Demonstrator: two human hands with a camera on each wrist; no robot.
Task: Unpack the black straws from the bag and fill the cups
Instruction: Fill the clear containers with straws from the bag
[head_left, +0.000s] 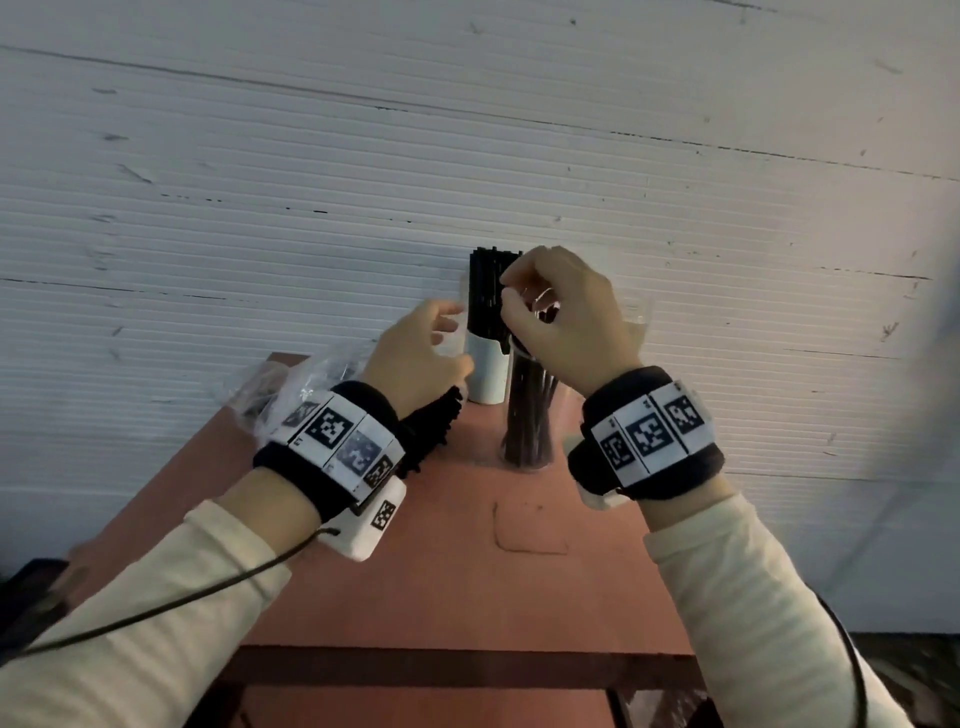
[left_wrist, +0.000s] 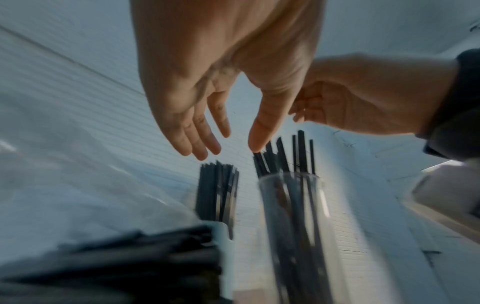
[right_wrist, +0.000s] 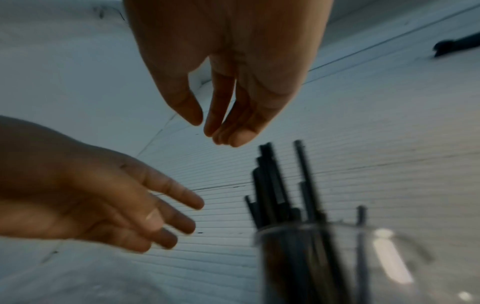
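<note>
Head view: both hands are up over the cups at the back of the red table. The white cup is packed with black straws, the clear cup beside it is partly filled, and the crinkly bag lies left. Left wrist view: left hand relaxed, fingers straight, holding nothing. Right wrist view: right hand loose too, fingertips just above the clear cup's straws.
</note>
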